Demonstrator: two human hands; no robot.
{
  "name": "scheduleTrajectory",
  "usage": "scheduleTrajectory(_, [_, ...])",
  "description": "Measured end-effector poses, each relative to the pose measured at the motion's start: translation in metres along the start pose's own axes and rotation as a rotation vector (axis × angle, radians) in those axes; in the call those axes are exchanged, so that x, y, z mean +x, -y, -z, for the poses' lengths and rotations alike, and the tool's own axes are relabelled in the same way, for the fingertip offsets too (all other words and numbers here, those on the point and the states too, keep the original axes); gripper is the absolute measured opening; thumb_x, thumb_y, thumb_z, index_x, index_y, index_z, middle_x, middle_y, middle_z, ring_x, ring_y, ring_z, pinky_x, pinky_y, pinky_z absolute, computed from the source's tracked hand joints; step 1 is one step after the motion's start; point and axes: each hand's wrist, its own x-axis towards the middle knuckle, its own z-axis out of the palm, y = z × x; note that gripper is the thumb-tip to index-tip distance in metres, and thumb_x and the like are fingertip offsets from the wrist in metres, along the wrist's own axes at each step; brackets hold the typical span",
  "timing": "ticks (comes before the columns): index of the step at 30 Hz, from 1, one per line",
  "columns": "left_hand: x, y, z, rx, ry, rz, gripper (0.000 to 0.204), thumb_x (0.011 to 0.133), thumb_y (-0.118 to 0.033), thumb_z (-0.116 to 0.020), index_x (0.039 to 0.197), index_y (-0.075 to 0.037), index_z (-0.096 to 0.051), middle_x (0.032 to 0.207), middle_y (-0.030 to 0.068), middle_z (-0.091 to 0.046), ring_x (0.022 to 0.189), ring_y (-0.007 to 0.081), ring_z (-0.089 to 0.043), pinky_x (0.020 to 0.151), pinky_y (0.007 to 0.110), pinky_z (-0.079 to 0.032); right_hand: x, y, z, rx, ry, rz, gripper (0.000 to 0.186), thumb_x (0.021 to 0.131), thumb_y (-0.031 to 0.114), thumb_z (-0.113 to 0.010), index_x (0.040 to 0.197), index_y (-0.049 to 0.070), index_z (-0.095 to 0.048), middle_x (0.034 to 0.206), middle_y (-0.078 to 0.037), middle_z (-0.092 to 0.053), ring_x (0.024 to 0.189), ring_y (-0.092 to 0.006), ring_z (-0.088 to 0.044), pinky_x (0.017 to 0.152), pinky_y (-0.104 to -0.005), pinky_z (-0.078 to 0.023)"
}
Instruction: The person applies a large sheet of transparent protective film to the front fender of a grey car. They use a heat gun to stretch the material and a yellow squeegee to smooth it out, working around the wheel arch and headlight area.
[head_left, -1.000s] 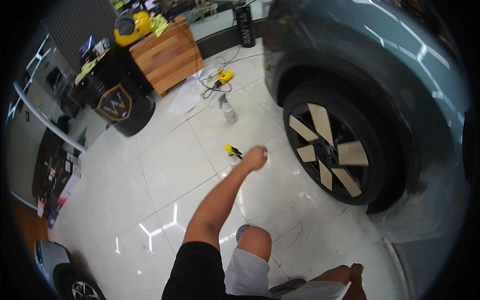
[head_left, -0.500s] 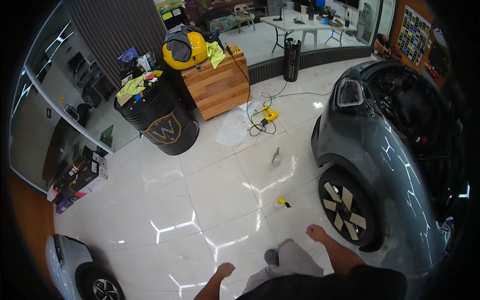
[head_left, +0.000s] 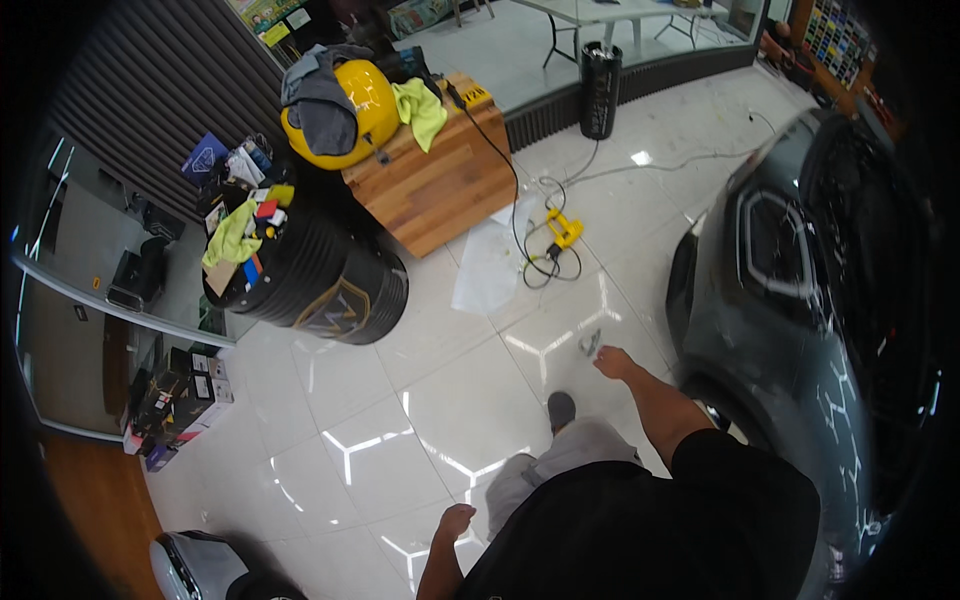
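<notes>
My left hand (head_left: 457,518) hangs low beside my grey shorts, fingers loosely curled, with no object visible in it. My right hand (head_left: 611,362) is out in front, fingers curled, just below a clear spray bottle (head_left: 591,342) on the tiled floor; in this view they nearly overlap, and I see nothing held. My foot (head_left: 562,408) in a grey shoe is below. To my right stands a grey car (head_left: 820,365), its front wheel (head_left: 722,418) mostly hidden by my arm.
Ahead are a black drum (head_left: 375,300) topped with cloths, a wooden crate (head_left: 440,190) bearing a yellow tank (head_left: 365,105), a yellow power tool (head_left: 564,228) with cords, and a black cylinder (head_left: 600,90). Boxes (head_left: 175,400) and another car (head_left: 190,570) are at left.
I have stepped forward along the car. The spray bottle and my right hand now appear close together. The yellow-topped bottle from earlier is out of sight behind my body.
</notes>
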Motion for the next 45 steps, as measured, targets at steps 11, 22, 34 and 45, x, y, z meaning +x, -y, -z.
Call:
scheduleTrajectory(11, [0.178, 0.063, 0.124, -1.414, 0.163, 0.500, 0.030, 0.080, -0.010, -0.062, 0.108, 0.000, -0.060, 0.088, 0.0108, -0.065, 0.066, 0.0241, -0.064, 0.056, 0.037, -0.052, 0.371, 0.208, 0.280, 0.346, -0.377, -0.015, 0.045, 0.082, 0.033, -0.064, 0.112, 0.000, -0.057, 0.093, -0.018, -0.065, 0.087, -0.0299, -0.063, 0.078, -0.0356, -0.049])
scheduleTrajectory(22, [0.405, 0.073, 0.277, -0.915, -0.024, 0.809, 0.027, 0.089, -0.021, -0.055, 0.106, -0.001, -0.059, 0.086, 0.0098, -0.063, 0.074, 0.0212, -0.063, 0.063, 0.034, -0.050, 0.668, 0.264, 0.325, 0.318, -0.740, 0.005, 0.040, 0.083, 0.022, -0.057, 0.116, 0.000, -0.052, 0.107, -0.024, -0.061, 0.099, -0.0397, -0.058, 0.084, -0.0449, -0.046])
scheduleTrajectory(34, [0.641, -0.270, 0.381, -0.801, 0.300, -0.155, 0.030, 0.094, -0.023, -0.055, 0.115, -0.002, -0.053, 0.104, 0.0062, -0.060, 0.092, 0.0163, -0.059, 0.083, 0.028, -0.046, 0.403, 0.240, 0.291, 0.408, -1.107, 0.015, 0.022, 0.093, 0.024, -0.046, 0.096, 0.005, -0.057, 0.087, -0.021, -0.061, 0.083, -0.0389, -0.060, 0.070, -0.0452, -0.048])
scheduleTrajectory(45, [0.260, -0.539, 0.169, -0.533, 0.707, -0.990, 0.037, 0.087, -0.006, -0.056, 0.119, 0.001, -0.042, 0.103, 0.0085, -0.051, 0.091, 0.0178, -0.053, 0.086, 0.033, -0.045, -0.185, 0.264, 0.172, 0.635, -1.285, -0.178, 0.049, 0.092, 0.027, -0.056, 0.131, 0.000, -0.043, 0.119, -0.019, -0.053, 0.112, -0.0322, -0.051, 0.097, -0.0382, -0.039])
